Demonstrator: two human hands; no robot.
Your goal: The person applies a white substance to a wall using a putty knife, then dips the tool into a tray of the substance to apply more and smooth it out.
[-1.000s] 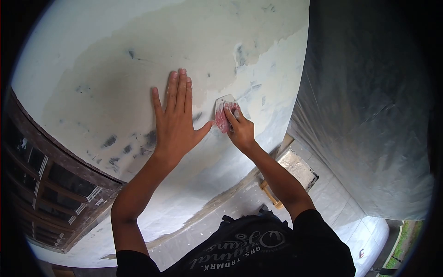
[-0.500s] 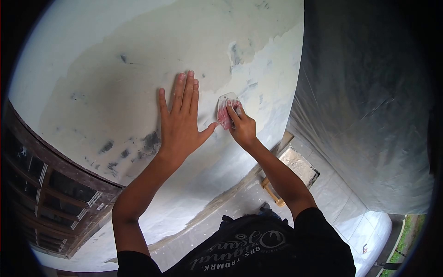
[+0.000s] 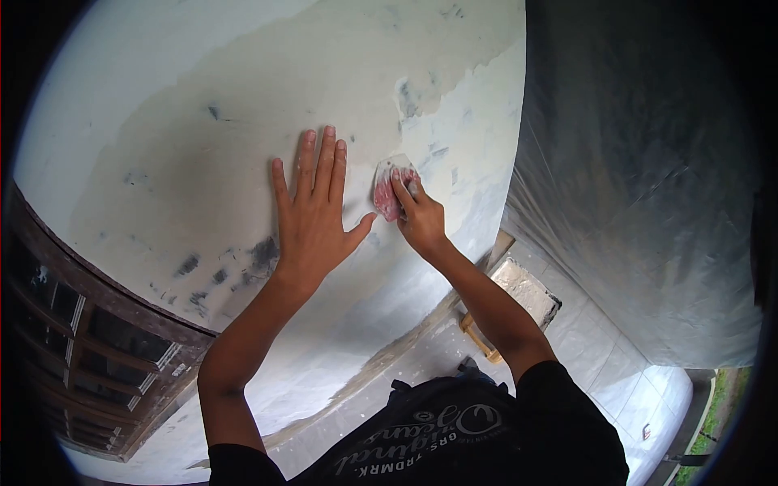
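My left hand (image 3: 311, 233) lies flat on the pale wall (image 3: 194, 162), fingers stretched upward and thumb out to the right. Just right of that thumb, my right hand (image 3: 424, 224) is closed on a small flat red-and-white tool (image 3: 384, 193), smeared with white and angular at its top end. The tool is held against the wall; its underside is hidden, and I cannot make out its exact kind. A broad beige-grey patch covers the wall around my left hand, and dark grey scuffs (image 3: 263, 253) show beside the wrist.
A dark-framed paned window (image 3: 105, 340) is at lower left. Translucent plastic sheeting (image 3: 632, 186) hangs on the right. Below my right forearm are a board (image 3: 527, 292) with a whitish, stained top and a yellowish wooden piece (image 3: 480, 336) on the tiled floor (image 3: 616, 356).
My right hand and the red-and-white tool have shifted slightly left and up along the wall. My left hand stays flat, its fingers a little more spread. The view has shifted slightly.
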